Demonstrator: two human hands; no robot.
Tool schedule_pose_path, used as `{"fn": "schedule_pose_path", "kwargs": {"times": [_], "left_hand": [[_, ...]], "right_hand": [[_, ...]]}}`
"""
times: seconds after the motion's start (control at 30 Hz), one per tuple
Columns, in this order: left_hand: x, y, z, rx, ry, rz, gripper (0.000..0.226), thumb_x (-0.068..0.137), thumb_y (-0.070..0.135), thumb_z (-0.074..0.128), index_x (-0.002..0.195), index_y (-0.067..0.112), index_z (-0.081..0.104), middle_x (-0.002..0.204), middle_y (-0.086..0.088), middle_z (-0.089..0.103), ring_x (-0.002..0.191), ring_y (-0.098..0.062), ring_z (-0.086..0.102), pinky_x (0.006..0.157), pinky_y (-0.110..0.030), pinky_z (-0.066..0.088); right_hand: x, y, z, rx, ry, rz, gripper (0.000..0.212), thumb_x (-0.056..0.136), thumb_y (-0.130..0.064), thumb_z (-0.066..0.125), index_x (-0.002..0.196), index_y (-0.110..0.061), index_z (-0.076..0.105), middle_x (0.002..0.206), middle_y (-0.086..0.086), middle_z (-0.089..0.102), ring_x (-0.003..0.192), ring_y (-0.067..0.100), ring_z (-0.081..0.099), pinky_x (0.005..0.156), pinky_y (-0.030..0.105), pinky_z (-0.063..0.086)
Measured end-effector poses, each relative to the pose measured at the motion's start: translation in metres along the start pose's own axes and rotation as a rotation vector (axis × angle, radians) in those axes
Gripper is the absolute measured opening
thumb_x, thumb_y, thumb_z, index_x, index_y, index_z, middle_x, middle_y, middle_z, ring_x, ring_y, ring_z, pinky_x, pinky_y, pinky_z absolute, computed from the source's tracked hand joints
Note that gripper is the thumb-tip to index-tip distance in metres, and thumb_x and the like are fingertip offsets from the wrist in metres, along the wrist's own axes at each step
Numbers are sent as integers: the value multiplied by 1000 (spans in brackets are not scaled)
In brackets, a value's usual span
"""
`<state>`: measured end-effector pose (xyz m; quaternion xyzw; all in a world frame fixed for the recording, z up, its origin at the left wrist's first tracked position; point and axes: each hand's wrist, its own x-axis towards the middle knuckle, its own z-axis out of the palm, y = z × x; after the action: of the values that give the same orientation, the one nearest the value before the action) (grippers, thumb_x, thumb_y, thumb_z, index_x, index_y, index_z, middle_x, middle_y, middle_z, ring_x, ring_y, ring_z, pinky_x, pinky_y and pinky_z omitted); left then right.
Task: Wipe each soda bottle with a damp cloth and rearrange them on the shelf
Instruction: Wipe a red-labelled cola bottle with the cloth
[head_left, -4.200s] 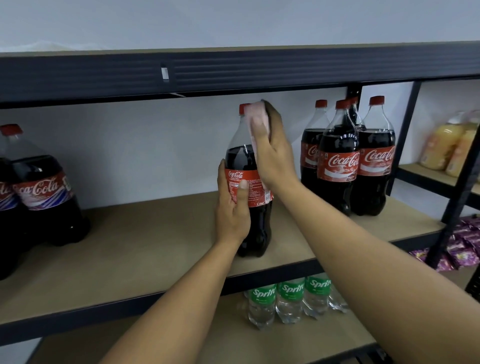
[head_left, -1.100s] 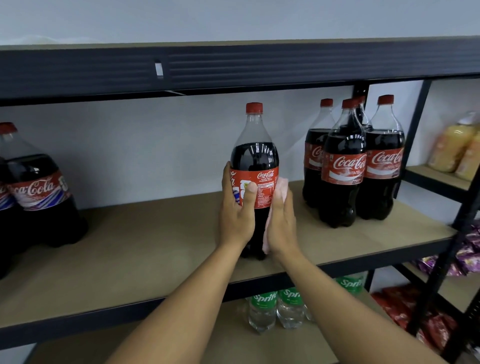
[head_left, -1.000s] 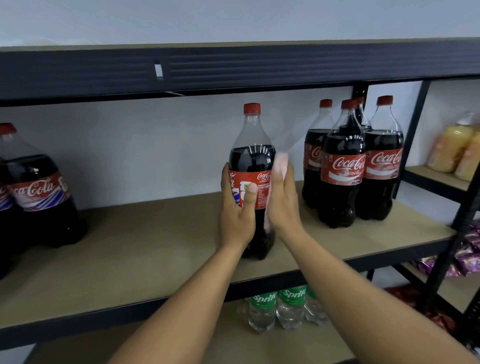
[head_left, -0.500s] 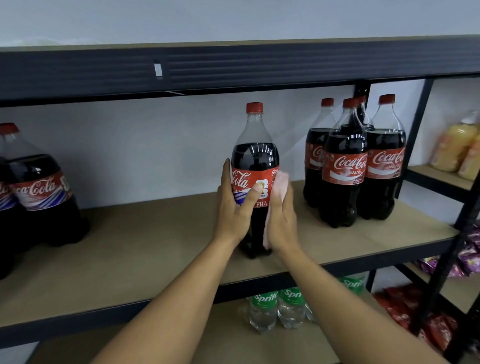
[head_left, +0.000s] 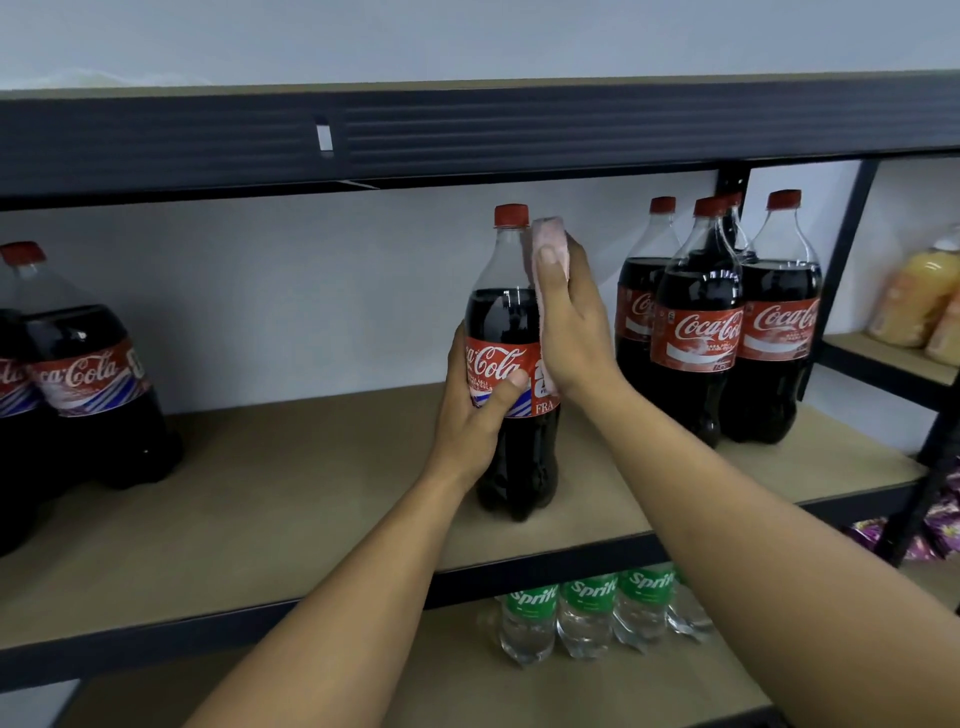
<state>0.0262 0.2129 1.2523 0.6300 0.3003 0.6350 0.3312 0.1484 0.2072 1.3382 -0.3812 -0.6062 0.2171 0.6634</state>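
A tall Coca-Cola bottle (head_left: 503, 312) with a red cap stands upright in the middle of the brown shelf board (head_left: 291, 483). My left hand (head_left: 475, 410) grips it around the red label, thumb across the front. My right hand (head_left: 569, 322) presses a folded pink cloth (head_left: 548, 236) against the bottle's right side, up at the shoulder and neck. A cluster of Coca-Cola bottles (head_left: 698, 332) stands at the right of the same shelf. More Coca-Cola bottles (head_left: 83, 374) stand at the left edge.
A dark metal beam (head_left: 467, 135) of the upper shelf runs overhead. Sprite bottles (head_left: 587, 613) stand on the shelf below. Yellow drink bottles (head_left: 914, 296) sit on a neighbouring rack at right, behind a black upright post (head_left: 841, 270). Purple packets (head_left: 935, 530) lie lower right.
My right hand has slid the cloth up the bottle's right side, from label height to the shoulder and neck. My left hand has turned the bottle, so the logo now faces me.
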Motion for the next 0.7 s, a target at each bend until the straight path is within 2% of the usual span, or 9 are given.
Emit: {"fn": "schedule_pose_path", "kwargs": {"times": [0.07,0.1,0.17,0.2,0.33,0.43,0.57,0.63,0.7], "left_hand": [[-2,0,3,-9,13,-1,75,83,54,70,150,37,41,137,6,63,120,-11,66,94,-26,56],[-2,0,4,-25,22,-8,70,86,53,67,149,37,42,138,5,63,122,-13,66,98,-31,56],[-1,-5,4,-60,27,-15,62,94,50,61,151,32,44,142,-1,62,130,-24,62,109,-51,50],[0,-7,3,-67,22,-13,61,95,48,59,152,29,44,143,-2,61,132,-27,60,112,-55,47],[0,-1,4,-36,31,-8,70,91,46,64,153,25,41,139,8,63,127,-16,63,103,-32,52],[0,0,4,-30,30,14,82,86,46,70,157,21,37,140,1,63,124,-20,66,99,-31,55],[-3,3,7,-5,43,42,80,86,50,69,154,21,40,136,5,64,121,-15,67,94,-23,54],[-6,4,8,-9,51,43,80,86,53,66,155,22,40,136,7,64,121,-12,66,94,-23,54],[-7,3,8,-40,62,22,77,88,56,62,154,23,41,135,3,65,120,-15,67,97,-29,56]], "right_hand": [[-7,9,0,9,-2,18,55,109,-57,38,158,-32,39,144,-6,58,127,10,60,105,34,54],[-15,15,-1,16,-1,37,58,107,-61,38,159,-33,36,145,-5,58,126,9,61,102,32,55],[-35,32,-1,44,0,100,62,103,-69,37,158,-40,31,142,-7,59,120,5,64,97,30,56],[-46,42,0,53,8,132,60,103,-69,36,156,-44,30,137,-10,61,118,4,65,96,30,57],[-91,72,2,72,54,234,57,105,-68,34,154,-40,38,129,-21,65,117,-5,63,100,28,52],[-104,79,2,91,48,253,51,109,-60,33,154,-38,41,131,-23,64,119,-9,60,100,25,48],[-74,57,2,49,34,222,69,95,-81,34,154,-45,36,137,-14,64,123,7,64,108,45,53],[-44,32,1,23,10,156,68,97,-78,35,157,-46,31,144,-7,59,126,13,63,107,47,54],[-14,2,-1,-19,-17,63,60,105,-66,39,159,-40,32,152,1,55,132,18,58,108,43,52]]}}
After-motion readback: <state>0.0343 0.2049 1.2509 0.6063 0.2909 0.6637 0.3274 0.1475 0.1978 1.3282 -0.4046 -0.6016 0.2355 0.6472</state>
